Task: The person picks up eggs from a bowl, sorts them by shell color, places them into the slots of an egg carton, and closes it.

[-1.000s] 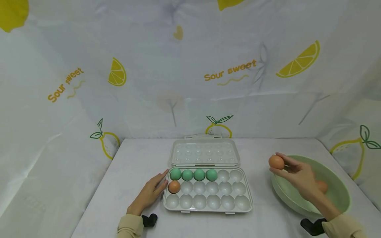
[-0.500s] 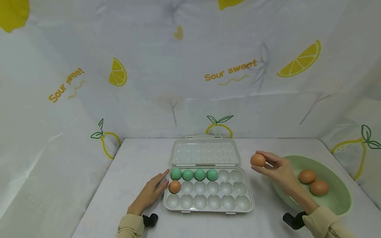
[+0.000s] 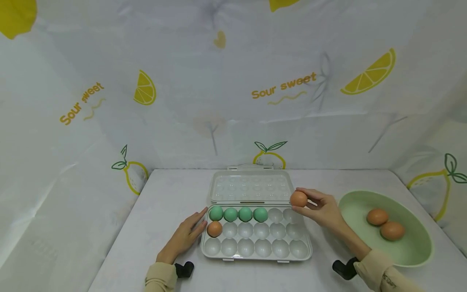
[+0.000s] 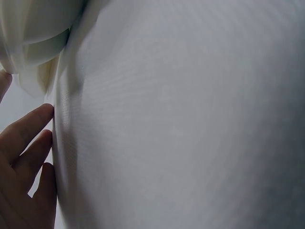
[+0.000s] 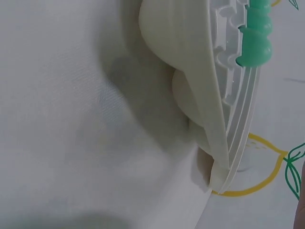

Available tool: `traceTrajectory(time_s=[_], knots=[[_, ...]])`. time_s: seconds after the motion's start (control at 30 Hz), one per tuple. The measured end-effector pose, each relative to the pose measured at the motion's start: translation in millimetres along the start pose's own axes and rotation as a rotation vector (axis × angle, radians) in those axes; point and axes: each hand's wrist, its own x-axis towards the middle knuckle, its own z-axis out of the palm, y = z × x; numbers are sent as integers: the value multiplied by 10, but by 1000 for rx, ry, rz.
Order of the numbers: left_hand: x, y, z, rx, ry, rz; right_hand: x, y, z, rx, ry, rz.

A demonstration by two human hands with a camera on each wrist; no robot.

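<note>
A white egg tray (image 3: 304, 256) with its lid open lies in the middle of the table. Several green eggs (image 3: 238, 214) fill the left of its back row, and one brown egg (image 3: 214, 228) sits at the left end of the middle row. My right hand (image 3: 321, 209) pinches another brown egg (image 3: 298, 198) just above the tray's back right corner. My left hand (image 3: 184, 236) lies flat on the table with straight fingers (image 4: 26, 125) against the tray's left side. The right wrist view shows the tray's edge (image 5: 224, 138) and the green eggs (image 5: 257, 33) from low down.
A pale green bowl (image 3: 414, 259) at the right holds two brown eggs (image 3: 384, 223). The tray's open lid (image 3: 251, 186) lies flat behind it. Lemon-print cloth walls (image 3: 233, 81) close in the table at the back and both sides.
My right hand has carried the brown egg leftward from over the bowl's rim to above the tray's back right corner. The left hand has stayed put.
</note>
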Motion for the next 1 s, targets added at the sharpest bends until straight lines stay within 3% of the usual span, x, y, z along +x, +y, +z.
traceTrajectory(time_s=[0.43,1.0], knots=[[-10,-21,13,5,-4,-5,98,-3,339,54,-107,3],[0,2,-5,3,-15,-6,200,-90,1133,155,-234,11]])
